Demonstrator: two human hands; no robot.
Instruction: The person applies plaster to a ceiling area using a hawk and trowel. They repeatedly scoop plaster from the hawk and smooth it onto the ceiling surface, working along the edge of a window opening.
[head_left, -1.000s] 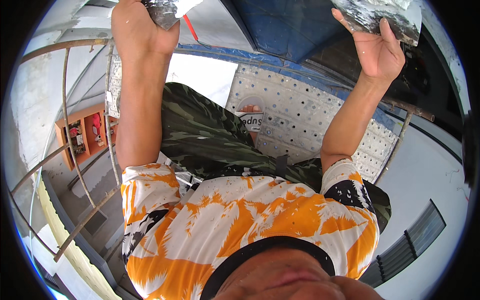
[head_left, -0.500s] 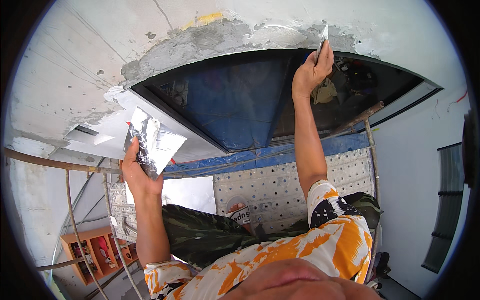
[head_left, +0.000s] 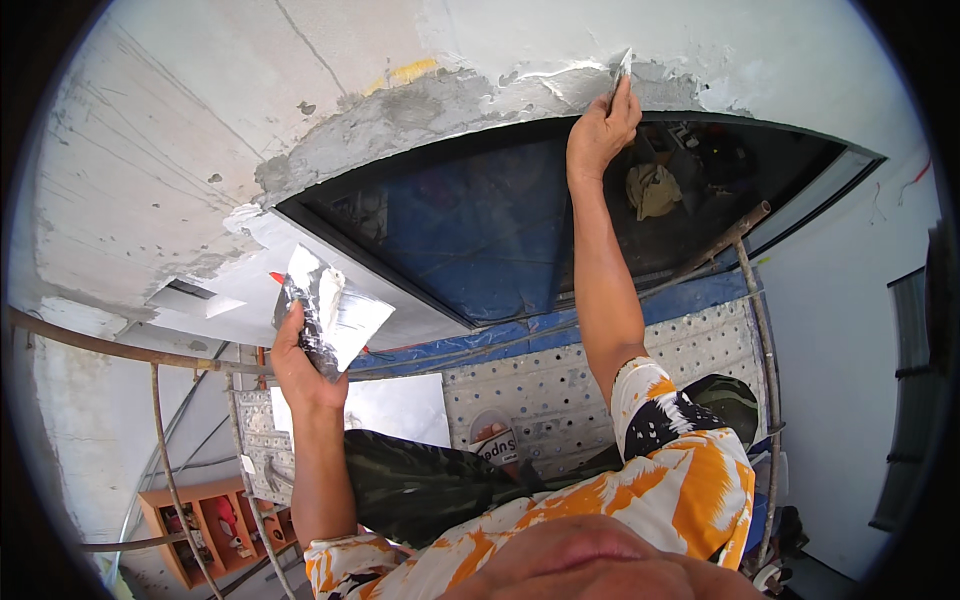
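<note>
My left hand [head_left: 310,372] is closed around a broad metal scraper [head_left: 366,322], held tilted, with a lump of white putty [head_left: 329,296] on its face. Raised to the wall above the dark opening, my right hand [head_left: 601,138] grips a putty knife [head_left: 626,64]. The tip of that knife meets the wall where smooth white plaster [head_left: 560,30] borders a rough grey cement strip [head_left: 400,115]. Fingers hide most of the knife's handle.
Below me is a perforated metal platform [head_left: 560,400] with a white sheet [head_left: 405,405] on it. Rusty scaffold pipes [head_left: 130,345] run along the left, and another pole [head_left: 762,340] stands right. An orange shelf [head_left: 205,520] is lower left. A glazed opening [head_left: 480,220] lies ahead.
My right hand and the putty knife have moved left along the upper edge of the opening. The view has shifted slightly; my left hand still holds the scraper with putty.
</note>
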